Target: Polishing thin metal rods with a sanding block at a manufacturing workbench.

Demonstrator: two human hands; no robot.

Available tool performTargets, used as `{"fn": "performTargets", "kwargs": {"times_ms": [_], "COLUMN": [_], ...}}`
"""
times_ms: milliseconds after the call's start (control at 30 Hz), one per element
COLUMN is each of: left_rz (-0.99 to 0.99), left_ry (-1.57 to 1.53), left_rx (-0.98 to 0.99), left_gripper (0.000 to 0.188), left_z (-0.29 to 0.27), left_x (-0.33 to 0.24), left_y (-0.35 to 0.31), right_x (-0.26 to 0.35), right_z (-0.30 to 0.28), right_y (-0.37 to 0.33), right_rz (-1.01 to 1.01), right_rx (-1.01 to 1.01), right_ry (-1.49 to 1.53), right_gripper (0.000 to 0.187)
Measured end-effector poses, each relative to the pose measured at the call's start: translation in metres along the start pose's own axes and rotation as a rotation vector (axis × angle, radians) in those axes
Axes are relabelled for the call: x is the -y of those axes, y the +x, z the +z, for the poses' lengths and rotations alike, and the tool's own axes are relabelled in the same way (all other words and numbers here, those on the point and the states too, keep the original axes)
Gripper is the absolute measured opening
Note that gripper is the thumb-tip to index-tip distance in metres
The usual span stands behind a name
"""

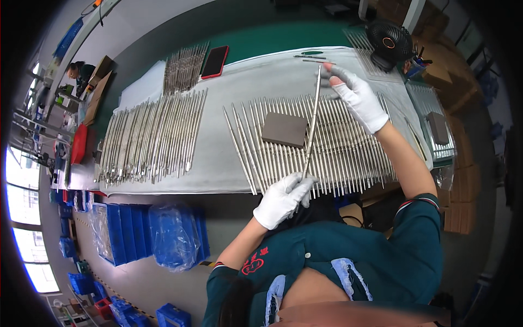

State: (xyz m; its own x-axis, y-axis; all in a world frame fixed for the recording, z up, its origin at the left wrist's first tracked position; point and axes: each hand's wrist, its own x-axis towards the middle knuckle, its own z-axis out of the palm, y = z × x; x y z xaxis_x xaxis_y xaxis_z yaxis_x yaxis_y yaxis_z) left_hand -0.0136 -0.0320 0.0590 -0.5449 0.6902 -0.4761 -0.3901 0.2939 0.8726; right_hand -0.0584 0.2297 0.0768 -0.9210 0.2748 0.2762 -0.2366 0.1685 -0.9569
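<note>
My white-gloved left hand (284,200) is closed around the lower end of a slim, shiny metal rod (313,122). The rod slants up and slightly right, above a row of similar rods (348,147) on the pale cloth. Beside its upper tip is my right hand (357,101), also gloved but with thumb and a fingertip bare. Its fingers are apart, with a small gap between them and the rod. A grey-brown rectangular block (284,129) rests on the row, just left of the held rod.
Another batch of rods (155,136) lies left on the cloth-covered table (215,158), with thinner rods (185,68) behind it. A red-edged phone (216,62) sits at the back. A black fan (389,43) stands far right, near a second block (437,128). Blue crates (131,234) stand below the table's left.
</note>
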Motion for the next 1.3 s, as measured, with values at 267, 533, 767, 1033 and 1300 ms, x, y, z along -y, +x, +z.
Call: {"fn": "performTargets", "kwargs": {"times_ms": [267, 533, 767, 1033, 1300], "left_rz": [0.053, 0.022, 0.026, 0.019, 0.009], "left_ry": [0.092, 0.046, 0.053, 0.043, 0.038], "left_rx": [-0.073, -0.053, -0.029, -0.015, 0.006], "left_gripper": [0.028, 0.03, 0.031, 0.031, 0.031], "left_z": [0.007, 0.009, 0.01, 0.01, 0.01], "left_x": [0.008, 0.014, 0.016, 0.015, 0.015], "left_y": [0.004, 0.006, 0.005, 0.004, 0.004], "right_x": [0.02, 0.013, 0.013, 0.011, 0.007], "right_z": [0.02, 0.015, 0.015, 0.016, 0.015], "right_y": [-0.01, -0.01, -0.01, -0.01, -0.01], "right_rz": [0.46, 0.444, 0.454, 0.46, 0.459], "right_rx": [0.154, 0.197, 0.206, 0.187, 0.192], "right_ry": [0.131, 0.237, 0.207, 0.192, 0.211], "right_gripper": [0.035, 0.043, 0.039, 0.035, 0.04]}}
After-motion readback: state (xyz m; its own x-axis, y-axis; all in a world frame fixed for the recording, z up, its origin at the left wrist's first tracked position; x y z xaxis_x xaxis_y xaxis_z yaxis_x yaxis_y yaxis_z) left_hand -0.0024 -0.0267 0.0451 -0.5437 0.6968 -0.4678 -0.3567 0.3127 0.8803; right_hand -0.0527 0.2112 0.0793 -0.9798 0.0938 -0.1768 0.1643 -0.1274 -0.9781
